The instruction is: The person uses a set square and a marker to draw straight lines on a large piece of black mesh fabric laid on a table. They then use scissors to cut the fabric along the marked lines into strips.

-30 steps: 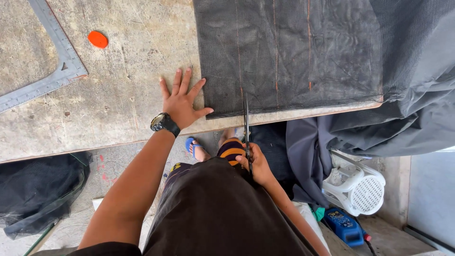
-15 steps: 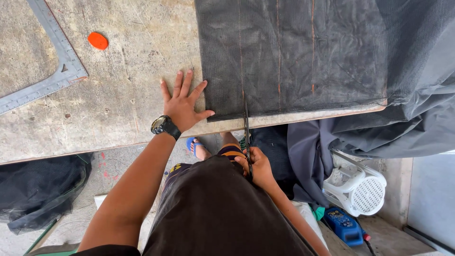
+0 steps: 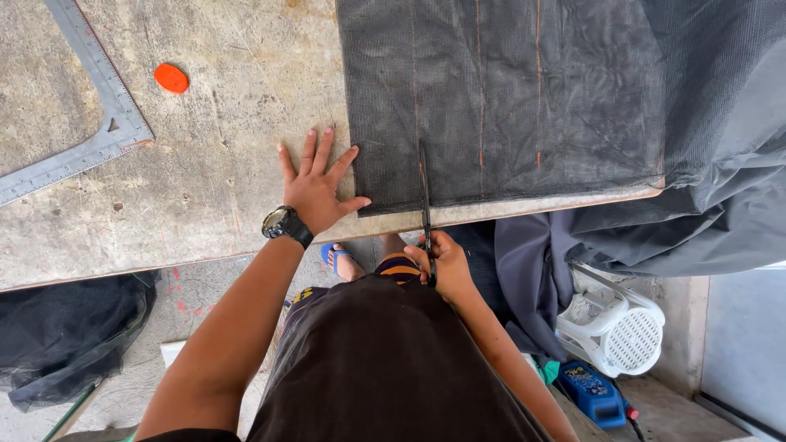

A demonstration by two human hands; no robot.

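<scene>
black mesh fabric sheet [image 3: 508, 98] lies on the worn bench [image 3: 205, 180], dead ahead of you. right hand [image 3: 438, 262] clamped on black scissors [image 3: 425, 196], blades pointing away into the near edge; left hand [image 3: 315, 184] flat, fingers spread, touching the sheet's left corner.

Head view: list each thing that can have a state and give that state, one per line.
Black mesh fabric: flat on the table, right end hanging off.
Scissors: blades in the fabric's near edge.
Left hand: flat, fingers spread, at the fabric's corner.
Right hand: closed on the scissor handles.
Metal square: lying flat.
Orange chalk: lying loose.
</scene>
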